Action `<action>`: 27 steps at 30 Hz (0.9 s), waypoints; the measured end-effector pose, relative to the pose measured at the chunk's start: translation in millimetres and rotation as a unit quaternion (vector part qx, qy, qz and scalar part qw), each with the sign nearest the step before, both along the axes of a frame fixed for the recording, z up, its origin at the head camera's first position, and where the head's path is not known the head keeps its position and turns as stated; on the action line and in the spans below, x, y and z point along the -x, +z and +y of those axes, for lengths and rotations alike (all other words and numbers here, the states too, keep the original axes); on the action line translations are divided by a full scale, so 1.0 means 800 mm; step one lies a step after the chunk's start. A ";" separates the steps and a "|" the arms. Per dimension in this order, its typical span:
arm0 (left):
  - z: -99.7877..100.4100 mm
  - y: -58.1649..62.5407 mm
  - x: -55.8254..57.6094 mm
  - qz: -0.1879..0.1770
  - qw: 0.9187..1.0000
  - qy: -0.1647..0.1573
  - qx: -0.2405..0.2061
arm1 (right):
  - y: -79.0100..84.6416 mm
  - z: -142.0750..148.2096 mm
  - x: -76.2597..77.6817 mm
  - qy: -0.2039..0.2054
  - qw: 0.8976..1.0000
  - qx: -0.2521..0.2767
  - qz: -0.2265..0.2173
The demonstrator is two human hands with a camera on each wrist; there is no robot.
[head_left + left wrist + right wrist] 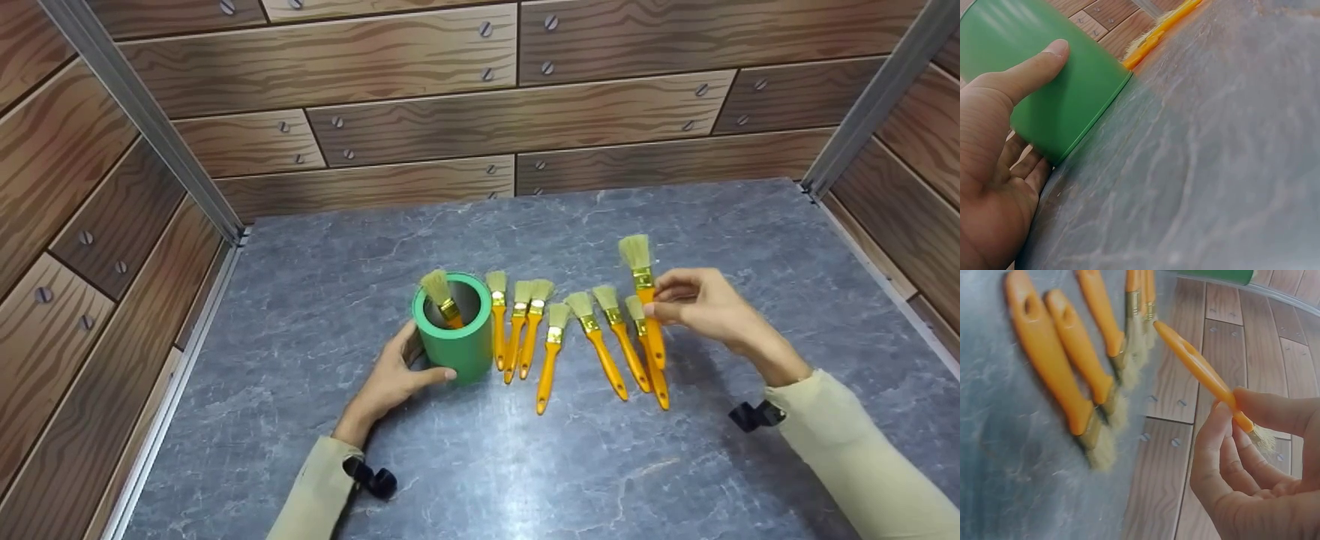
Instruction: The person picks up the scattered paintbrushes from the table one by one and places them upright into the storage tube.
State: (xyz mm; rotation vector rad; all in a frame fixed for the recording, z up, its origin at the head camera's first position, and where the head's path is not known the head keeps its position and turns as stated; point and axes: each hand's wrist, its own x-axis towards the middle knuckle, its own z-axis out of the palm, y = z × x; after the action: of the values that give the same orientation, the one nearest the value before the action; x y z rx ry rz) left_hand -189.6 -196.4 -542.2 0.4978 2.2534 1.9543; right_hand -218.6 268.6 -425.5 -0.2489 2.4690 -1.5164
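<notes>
My left hand (390,380) holds the green can (459,351) from its left side, thumb across the front and fingers round the back. The can stands upright on the table, and one paintbrush (437,289) leans inside it with bristles up. My right hand (705,306) pinches another paintbrush (639,259) near the top of its orange handle, bristles upward. In the right wrist view this held brush (1199,368) is apart from the table. A paintbrush (659,386) lies partly hidden below it. Several more brushes, among them a middle one (551,356), lie between the hands, bristles pointing away.
The grey marbled table (360,247) is bounded at the back by a wood-patterned wall (420,90) and by similar panels at both sides. Metal posts (161,135) stand at the rear corners. Dark wrist devices (371,478) sit on both sleeves.
</notes>
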 end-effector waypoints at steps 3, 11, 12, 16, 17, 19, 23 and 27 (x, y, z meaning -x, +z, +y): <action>0.000 0.000 0.000 -0.002 1.000 0.002 0.001 | 0.007 -0.007 -0.001 0.006 1.000 0.013 0.008; 0.001 -0.001 0.001 -0.001 1.000 0.004 0.001 | 0.030 -0.035 -0.006 0.018 0.998 0.041 0.032; 0.001 -0.001 0.001 0.000 1.000 0.003 0.000 | 0.032 -0.039 -0.007 0.020 0.998 0.045 0.038; 0.001 -0.001 0.002 0.001 1.000 0.004 -0.003 | 0.037 -0.056 -0.008 0.032 0.996 0.066 0.050; 0.001 -0.001 0.002 0.000 1.000 0.004 -0.002 | 0.038 -0.060 -0.008 0.035 0.996 0.071 0.052; 0.001 -0.001 0.002 -0.001 1.000 0.006 0.001 | 0.041 -0.068 -0.009 0.040 0.995 0.076 0.057; 0.001 -0.002 0.001 0.000 1.000 0.004 0.002 | 0.047 -0.085 -0.008 0.050 0.993 0.080 0.067; 0.001 -0.001 0.001 0.005 1.000 0.001 -0.004 | 0.053 -0.102 -0.005 0.056 0.992 0.087 0.075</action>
State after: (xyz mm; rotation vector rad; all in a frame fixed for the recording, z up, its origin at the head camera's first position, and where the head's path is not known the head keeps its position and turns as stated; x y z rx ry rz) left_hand -190.5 -195.6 -543.1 0.5091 2.2537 1.9670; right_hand -214.6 187.1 -383.3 -0.5415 2.3876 -1.7230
